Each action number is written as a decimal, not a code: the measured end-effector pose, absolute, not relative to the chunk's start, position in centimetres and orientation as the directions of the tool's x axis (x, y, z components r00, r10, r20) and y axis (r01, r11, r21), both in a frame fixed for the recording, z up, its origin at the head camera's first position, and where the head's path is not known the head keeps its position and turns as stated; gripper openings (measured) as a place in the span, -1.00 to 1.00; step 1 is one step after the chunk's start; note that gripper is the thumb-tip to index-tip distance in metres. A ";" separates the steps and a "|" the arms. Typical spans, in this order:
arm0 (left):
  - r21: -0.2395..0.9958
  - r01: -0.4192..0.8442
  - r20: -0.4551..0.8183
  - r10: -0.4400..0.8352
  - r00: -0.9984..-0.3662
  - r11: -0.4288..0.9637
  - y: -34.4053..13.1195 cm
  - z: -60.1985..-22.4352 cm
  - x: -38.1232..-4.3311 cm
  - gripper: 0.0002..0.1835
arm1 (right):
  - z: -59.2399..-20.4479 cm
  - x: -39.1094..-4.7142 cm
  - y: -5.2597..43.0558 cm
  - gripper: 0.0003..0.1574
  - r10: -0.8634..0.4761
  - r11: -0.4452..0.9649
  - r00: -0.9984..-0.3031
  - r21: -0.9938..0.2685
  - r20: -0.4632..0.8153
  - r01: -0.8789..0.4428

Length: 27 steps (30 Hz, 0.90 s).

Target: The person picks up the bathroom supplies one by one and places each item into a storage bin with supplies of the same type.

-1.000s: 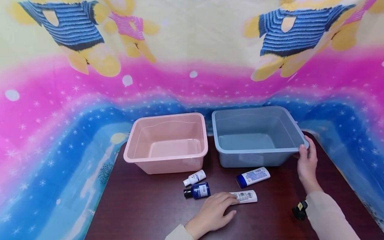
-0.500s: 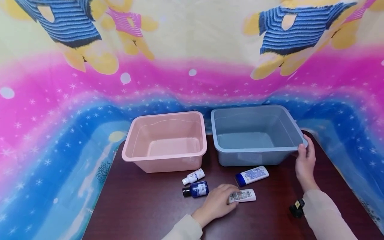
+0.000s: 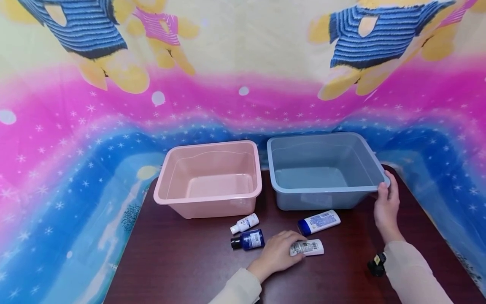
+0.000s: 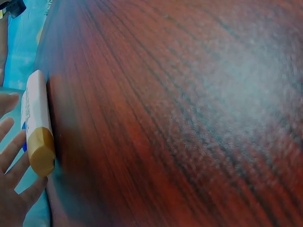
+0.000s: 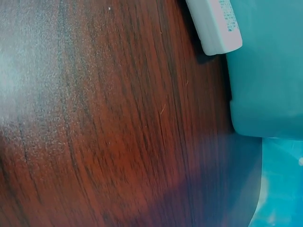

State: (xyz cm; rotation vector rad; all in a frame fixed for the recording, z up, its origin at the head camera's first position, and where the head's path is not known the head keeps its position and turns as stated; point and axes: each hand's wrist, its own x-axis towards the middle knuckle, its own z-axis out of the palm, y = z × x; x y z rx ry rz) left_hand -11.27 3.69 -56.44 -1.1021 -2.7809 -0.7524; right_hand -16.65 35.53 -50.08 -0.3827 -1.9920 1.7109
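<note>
The person's left hand (image 3: pixel 279 252) bends over the left end of a flat white plastic bottle (image 3: pixel 313 248) with a gold cap (image 4: pixel 41 150), which lies on its side on the dark red-brown wood-grain tabletop (image 3: pixel 174 261); its fingers reach over the far side and the thumb meets the near side, only a bottle's thickness apart, though I cannot tell how firm the hold is; on the left wrist view the fingers look well spaced from one another.

The right hand (image 3: pixel 386 210) grips the near right corner of a rectangular blue-grey plastic basin (image 3: pixel 288 200), thumb over the rim, fingers curled round the outer wall; just in front of that basin lies a white bottle with a blue cap (image 3: pixel 323 221); a dark blue bottle with a black cap (image 3: pixel 252 240) lies near the left hand.
</note>
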 end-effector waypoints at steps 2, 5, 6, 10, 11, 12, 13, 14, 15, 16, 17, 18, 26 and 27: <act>0.431 0.644 0.212 0.623 -0.753 0.631 3.7 -56.6 -11.3 -0.57 | -50.1 -16.7 35.5 -0.46 0.507 0.174 -0.844 -0.980 0.175 -0.099; 0.440 0.634 0.197 0.620 -0.760 0.637 3.8 -56.8 -11.4 -0.58 | -49.9 -16.6 35.4 -0.46 0.506 0.176 -0.844 -0.979 0.179 -0.102; 0.441 0.631 0.195 0.619 -0.761 0.638 3.9 -56.9 -11.4 -0.58 | -49.8 -16.6 35.3 -0.46 0.505 0.182 -0.844 -0.978 0.181 -0.101; 0.446 0.632 0.191 0.622 -0.759 0.634 4.3 -57.3 -11.5 -0.58 | -49.5 -16.5 35.1 -0.46 0.508 0.200 -0.840 -0.974 0.192 -0.102; 0.441 0.635 0.191 0.625 -0.757 0.634 4.5 -57.4 -11.4 -0.58 | -49.5 -16.5 35.1 -0.47 0.510 0.210 -0.838 -0.973 0.195 -0.099; 0.436 0.638 0.191 0.628 -0.755 0.634 4.6 -57.5 -11.4 -0.57 | -49.5 -16.5 35.1 -0.47 0.513 0.209 -0.836 -0.973 0.195 -0.099; 0.430 0.641 0.190 0.630 -0.753 0.636 4.8 -57.5 -11.4 -0.56 | -49.5 -16.5 35.1 -0.47 0.515 0.211 -0.835 -0.973 0.194 -0.096; 0.421 0.642 0.189 0.631 -0.753 0.640 4.9 -57.6 -11.3 -0.56 | -49.5 -16.5 35.1 -0.47 0.518 0.209 -0.834 -0.973 0.191 -0.092; 0.413 0.644 0.188 0.631 -0.752 0.644 5.0 -57.7 -11.3 -0.55 | -49.6 -16.5 35.1 -0.47 0.522 0.210 -0.833 -0.974 0.185 -0.085; 0.406 0.643 0.186 0.631 -0.754 0.649 5.1 -57.7 -11.3 -0.54 | -49.7 -16.5 35.2 -0.47 0.525 0.209 -0.832 -0.975 0.179 -0.077; 0.399 0.644 0.184 0.631 -0.754 0.653 5.1 -57.7 -11.3 -0.53 | -49.8 -16.6 35.2 -0.47 0.529 0.207 -0.831 -0.976 0.172 -0.071; 0.396 0.642 0.181 0.630 -0.755 0.656 5.2 -57.8 -11.3 -0.52 | -49.8 -16.6 35.3 -0.47 0.532 0.200 -0.831 -0.978 0.164 -0.064; 0.385 0.637 0.158 0.632 -0.759 0.668 5.4 -57.9 -11.5 -0.49 | -50.4 -16.9 35.5 -0.47 0.518 0.194 -0.843 -0.980 0.144 -0.048; 0.380 0.637 0.159 0.631 -0.759 0.670 5.4 -58.0 -11.5 -0.49 | -50.4 -17.0 35.5 -0.48 0.520 0.195 -0.842 -0.980 0.145 -0.049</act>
